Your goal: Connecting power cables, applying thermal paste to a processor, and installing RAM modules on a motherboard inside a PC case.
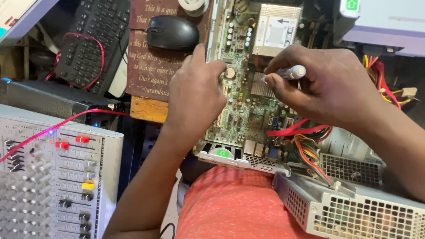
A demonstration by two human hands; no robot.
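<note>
A green computer motherboard (pixel 241 106) in an open case rests against my lap. My left hand (pixel 195 95) grips the board's left edge, fingers curled over it. My right hand (pixel 318 84) holds a small clear-handled screwdriver (pixel 290 72), its tip pointing left over a small finned heatsink (pixel 262 88) near the board's middle. A larger silver heatsink (pixel 276 31) sits at the board's top.
A black mouse (pixel 172 32) lies on a brown plaque (pixel 148 66), beside a black keyboard (pixel 90 42). An audio mixer (pixel 53 177) with sliders is at lower left. A perforated metal power supply (pixel 354 208) with coloured wires (pixel 310 152) sits at lower right.
</note>
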